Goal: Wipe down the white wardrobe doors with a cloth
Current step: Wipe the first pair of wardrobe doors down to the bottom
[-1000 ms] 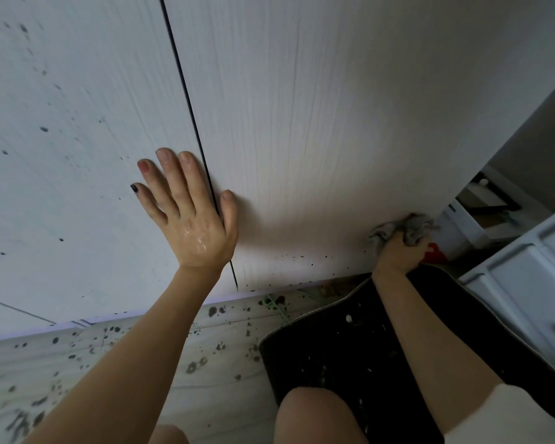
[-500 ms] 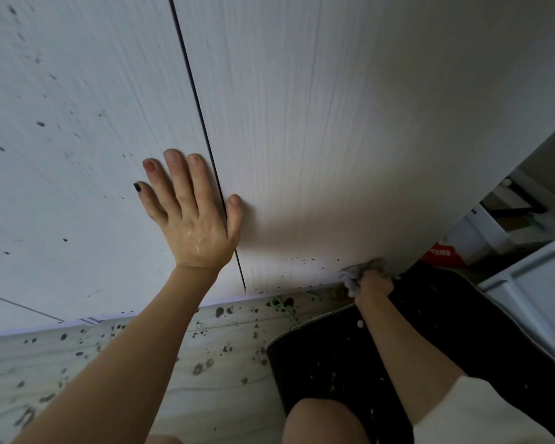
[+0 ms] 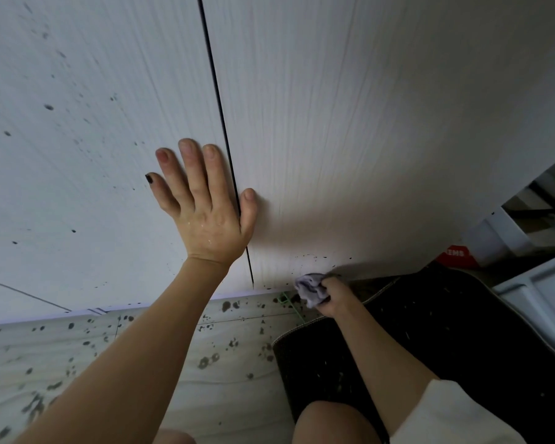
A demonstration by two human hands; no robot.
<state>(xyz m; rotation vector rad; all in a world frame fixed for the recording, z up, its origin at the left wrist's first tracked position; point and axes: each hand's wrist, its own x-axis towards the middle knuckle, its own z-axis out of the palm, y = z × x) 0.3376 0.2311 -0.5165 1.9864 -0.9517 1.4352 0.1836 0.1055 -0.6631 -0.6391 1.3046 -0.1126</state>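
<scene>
The left hand (image 3: 205,216) lies flat, fingers spread, across the dark gap between two white wardrobe doors (image 3: 366,139), while the right hand (image 3: 335,298) clutches one bunched grey cloth (image 3: 311,288) at the right door's bottom edge (dark specks nearby), above one black mat (image 3: 446,331).

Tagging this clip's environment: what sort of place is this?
Probably a bedroom or similar room in a home. Tall white wardrobe doors take up most of the view, a dark rug lies on a pale wood-look floor, and white furniture stands at right.
</scene>
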